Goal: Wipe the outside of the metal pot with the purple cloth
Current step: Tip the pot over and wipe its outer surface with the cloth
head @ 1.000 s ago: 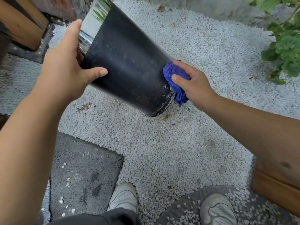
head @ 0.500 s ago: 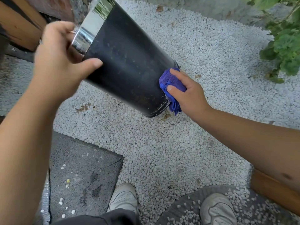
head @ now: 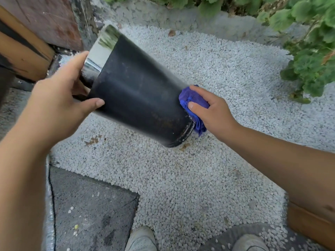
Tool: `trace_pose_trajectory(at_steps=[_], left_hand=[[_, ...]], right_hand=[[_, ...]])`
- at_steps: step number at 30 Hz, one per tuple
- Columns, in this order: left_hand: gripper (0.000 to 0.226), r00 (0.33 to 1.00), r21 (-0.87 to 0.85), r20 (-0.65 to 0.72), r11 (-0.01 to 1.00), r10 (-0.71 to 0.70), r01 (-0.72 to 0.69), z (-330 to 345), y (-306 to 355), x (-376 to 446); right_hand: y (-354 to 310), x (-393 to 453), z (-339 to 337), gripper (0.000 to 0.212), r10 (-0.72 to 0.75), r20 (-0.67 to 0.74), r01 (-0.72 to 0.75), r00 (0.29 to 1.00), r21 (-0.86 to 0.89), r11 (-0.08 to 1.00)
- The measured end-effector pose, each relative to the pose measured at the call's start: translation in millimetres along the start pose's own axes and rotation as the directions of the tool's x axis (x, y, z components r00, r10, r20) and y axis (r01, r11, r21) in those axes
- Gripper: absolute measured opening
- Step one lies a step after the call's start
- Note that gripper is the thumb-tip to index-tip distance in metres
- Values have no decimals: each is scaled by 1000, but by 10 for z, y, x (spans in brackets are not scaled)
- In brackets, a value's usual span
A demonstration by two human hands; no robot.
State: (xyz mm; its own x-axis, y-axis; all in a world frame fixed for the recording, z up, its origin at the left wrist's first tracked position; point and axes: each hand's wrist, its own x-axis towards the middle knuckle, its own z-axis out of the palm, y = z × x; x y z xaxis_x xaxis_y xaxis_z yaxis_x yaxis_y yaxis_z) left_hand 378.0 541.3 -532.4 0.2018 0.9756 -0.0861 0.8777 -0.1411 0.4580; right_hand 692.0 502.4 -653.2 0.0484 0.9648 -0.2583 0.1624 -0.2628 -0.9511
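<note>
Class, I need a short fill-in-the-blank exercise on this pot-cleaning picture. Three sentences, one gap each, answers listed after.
1. The left hand holds the metal pot near its shiny ____.
2. The right hand presses a ____ cloth against the pot's lower end.
3. The pot is tilted above white ____.

Missing words: rim; purple; gravel

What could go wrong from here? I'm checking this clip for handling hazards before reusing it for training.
1. The metal pot is tilted, only its base edge near the white gravel; the left hand grips just the shiny rim, so it might slip or roll.
2. The right hand presses the purple cloth close to the bottom rim; fingers could scrape that edge.
3. The cloth's hanging end could drag on gravel and pick up grit.
</note>
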Motion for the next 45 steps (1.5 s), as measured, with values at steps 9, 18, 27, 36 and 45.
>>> trace_pose_trajectory(at_steps=[9,18,27,36,45], left_hand=[[89,971,211,-92,957,221,-198,123,192,184],[104,989,171,-118,983,88,-67,145,116,151],[102,990,155,-109,985,92,-74,155,111,221],[98,992,168,-95,984,80,-63,155,229,308],[93,997,275,-57,961,50,-32,103,295,477]], right_hand=[[37,273,-188,39,116,33,-119,993,166,979],[-90,259,-118,38,57,103,-69,993,112,991],[-148,83,-95,38,9,117,-12,993,26,1000],[-138,-98,-15,44,-9,62,7,998,34,999],[-163,-231,113,48,-20,10,20,1000,16,1000]])
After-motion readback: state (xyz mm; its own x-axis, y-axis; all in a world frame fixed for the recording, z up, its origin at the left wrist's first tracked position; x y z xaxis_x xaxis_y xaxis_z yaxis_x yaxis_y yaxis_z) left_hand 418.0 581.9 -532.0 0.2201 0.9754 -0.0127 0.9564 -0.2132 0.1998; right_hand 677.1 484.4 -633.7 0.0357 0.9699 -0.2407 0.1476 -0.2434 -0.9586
